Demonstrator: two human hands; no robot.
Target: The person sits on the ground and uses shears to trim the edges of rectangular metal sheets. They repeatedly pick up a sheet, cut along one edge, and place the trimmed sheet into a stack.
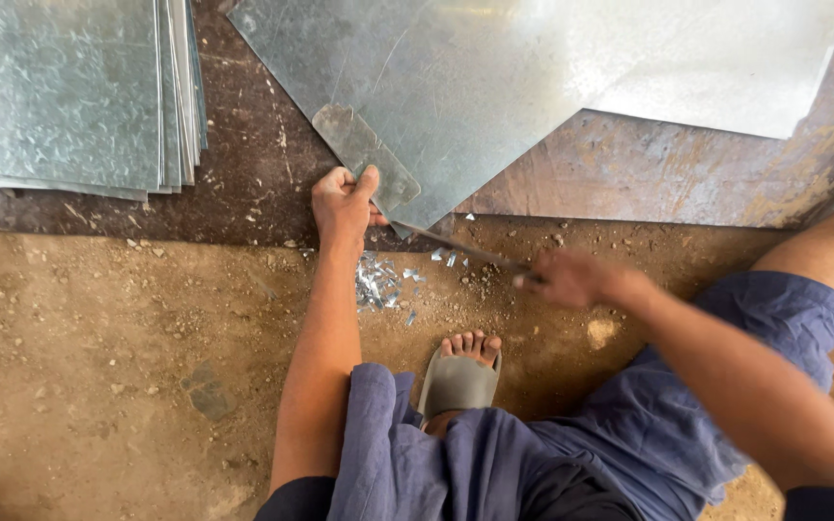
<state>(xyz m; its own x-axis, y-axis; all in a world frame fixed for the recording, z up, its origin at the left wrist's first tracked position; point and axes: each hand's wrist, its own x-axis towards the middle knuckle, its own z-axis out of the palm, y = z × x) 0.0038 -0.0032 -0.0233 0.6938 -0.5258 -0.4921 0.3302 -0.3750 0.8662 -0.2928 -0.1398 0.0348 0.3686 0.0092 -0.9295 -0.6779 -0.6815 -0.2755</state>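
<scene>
Cutting a corner of galvanized sheet, seen from above.

Left hand (344, 205) at centre of the frame, fingers curled and thumb pressed down on a small metal template (364, 154) lying on the corner of the large sheet (494, 87). Right hand (571, 277) a little right of centre and lower, blurred, closed around the handles of tin snips (456, 247). Long axis of the snips running from lower right up to the left, blades meeting the sheet corner just beside the left thumb. Shiny offcuts (378, 283) on the dirt directly below. Stack of sheets (69, 92) in the upper left, well apart. Sandalled foot (460, 371) at lower centre.
</scene>
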